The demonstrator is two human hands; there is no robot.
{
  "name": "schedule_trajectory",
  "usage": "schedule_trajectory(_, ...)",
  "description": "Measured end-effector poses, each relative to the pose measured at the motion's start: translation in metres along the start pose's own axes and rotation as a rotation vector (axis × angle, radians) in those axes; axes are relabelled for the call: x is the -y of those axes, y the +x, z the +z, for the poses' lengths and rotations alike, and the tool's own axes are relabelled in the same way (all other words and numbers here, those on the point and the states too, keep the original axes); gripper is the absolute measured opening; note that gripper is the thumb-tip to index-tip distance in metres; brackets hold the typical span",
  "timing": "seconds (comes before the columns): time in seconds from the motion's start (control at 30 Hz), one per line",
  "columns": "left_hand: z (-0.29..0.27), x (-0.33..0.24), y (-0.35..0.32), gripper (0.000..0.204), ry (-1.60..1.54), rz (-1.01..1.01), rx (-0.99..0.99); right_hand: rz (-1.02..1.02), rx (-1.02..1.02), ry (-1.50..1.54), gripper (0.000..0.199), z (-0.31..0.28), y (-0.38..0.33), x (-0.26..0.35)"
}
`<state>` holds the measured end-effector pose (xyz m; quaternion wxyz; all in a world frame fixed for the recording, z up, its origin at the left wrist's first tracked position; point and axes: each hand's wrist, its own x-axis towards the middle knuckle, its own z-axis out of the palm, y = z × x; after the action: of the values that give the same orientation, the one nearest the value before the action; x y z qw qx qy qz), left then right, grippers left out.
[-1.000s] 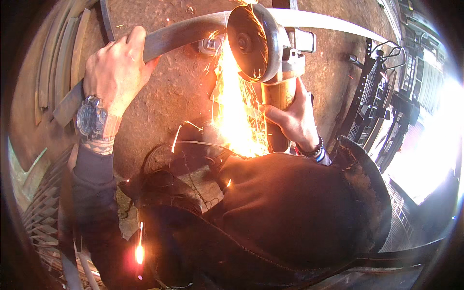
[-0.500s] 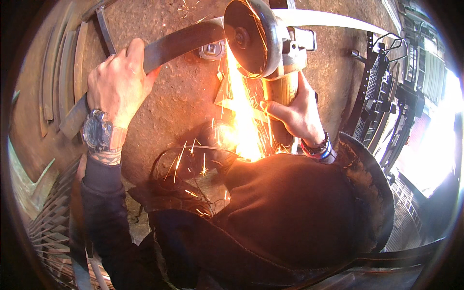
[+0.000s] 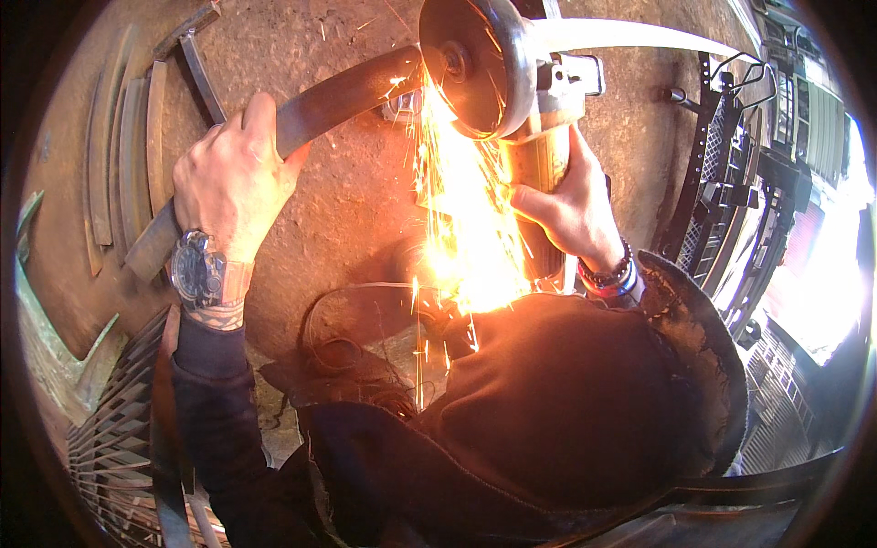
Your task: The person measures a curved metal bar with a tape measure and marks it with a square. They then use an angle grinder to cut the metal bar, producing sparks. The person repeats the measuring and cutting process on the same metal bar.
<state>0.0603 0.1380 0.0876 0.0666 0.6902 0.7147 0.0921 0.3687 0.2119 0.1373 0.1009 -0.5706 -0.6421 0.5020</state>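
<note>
My left hand (image 3: 233,178), with a wristwatch on the wrist, grips a long curved flat metal bar (image 3: 347,91) that runs from lower left up across the rusty work surface (image 3: 347,210). My right hand (image 3: 575,205) holds the body of an angle grinder (image 3: 534,155). Its round disc and guard (image 3: 470,64) meet the bar near the top middle. A bright stream of sparks (image 3: 466,237) falls from that contact toward my dark leather apron (image 3: 566,402).
Several curved metal strips (image 3: 119,155) lie at the left of the rusty surface. A metal grate (image 3: 119,429) sits at lower left. Black metal racks and mesh frames (image 3: 722,201) stand at the right, with bright daylight behind them.
The view has shifted slightly, so the grinder and bar sit higher in the picture. Sparks keep streaming down toward me. Both hands keep their grip.
</note>
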Motion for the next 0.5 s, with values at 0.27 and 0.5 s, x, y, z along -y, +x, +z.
schedule_trajectory(0.27, 0.001, 0.0, 0.0, 0.038, 0.003, -0.016, 0.005, -0.019, 0.0, 0.055, 0.068, 0.002, 0.009, 0.004)
schedule_trajectory(0.5, 0.004, 0.0, -0.001, 0.04, 0.005, -0.01, -0.027, -0.046, 0.016, 0.01, 0.066, -0.003, 0.011, 0.004)
